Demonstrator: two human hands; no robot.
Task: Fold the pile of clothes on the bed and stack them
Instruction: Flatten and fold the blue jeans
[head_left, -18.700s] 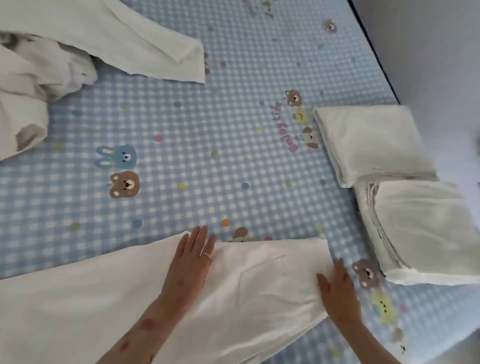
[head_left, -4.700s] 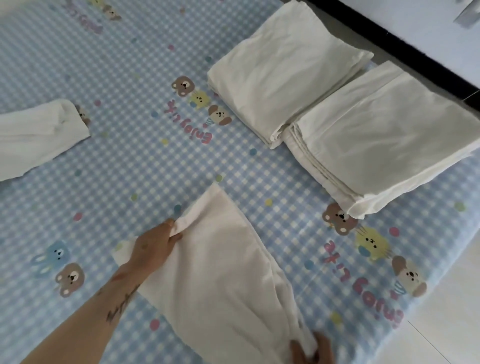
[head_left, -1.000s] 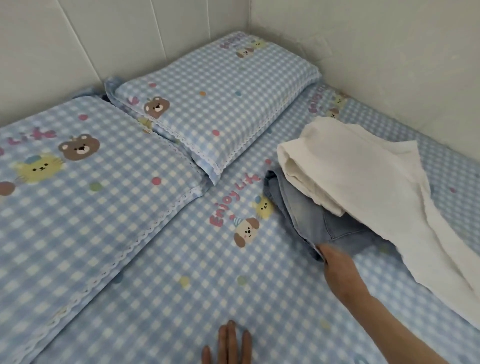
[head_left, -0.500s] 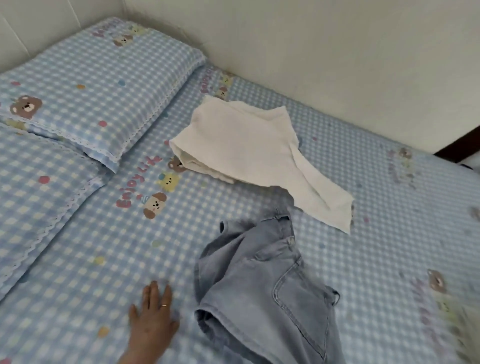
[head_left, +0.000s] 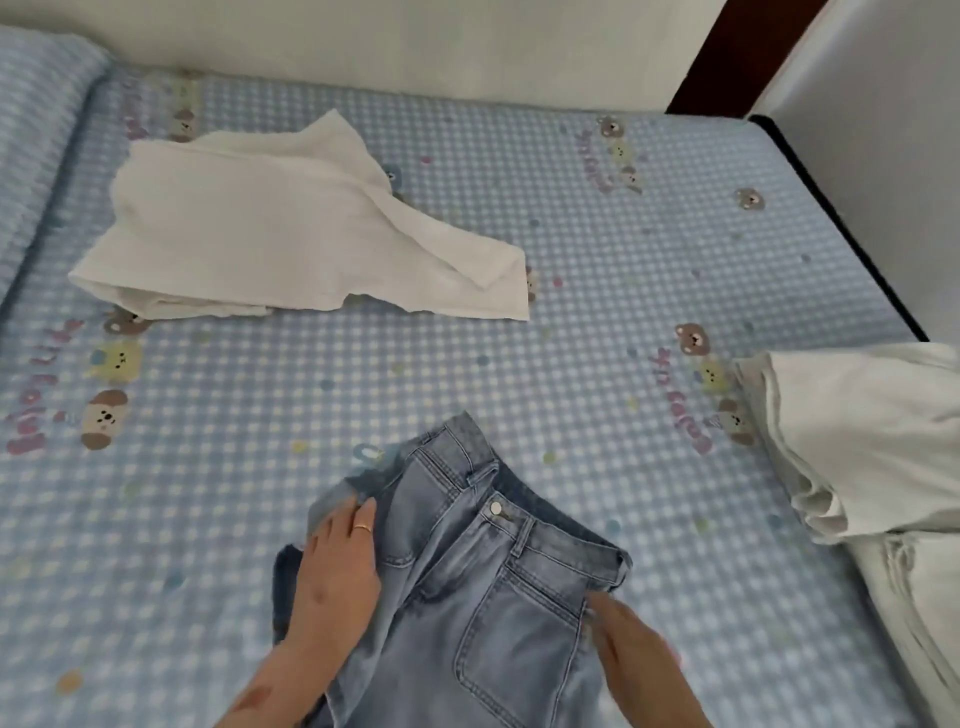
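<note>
Light blue jeans (head_left: 493, 597) lie crumpled on the checked bed sheet (head_left: 571, 338) right in front of me, waistband and button facing up. My left hand (head_left: 340, 571) rests on the left side of the waistband, fingers over bunched denim. At the jeans' right edge near the pocket is my right hand (head_left: 634, 660), too blurred to show its grip. A white garment (head_left: 291, 234) lies loosely heaped at the back left. At the right edge sit two stacks of folded white clothes, the upper stack (head_left: 872, 441) and the lower stack (head_left: 930, 597).
A pillow (head_left: 41, 104) in the same checked cloth lies at the far left. The wall runs along the back of the bed. The bed's dark right edge (head_left: 841, 223) borders the floor.
The jeans were dragged from under the white garment to the near side of the bed. My view swung right. Both hands are now on the jeans.
</note>
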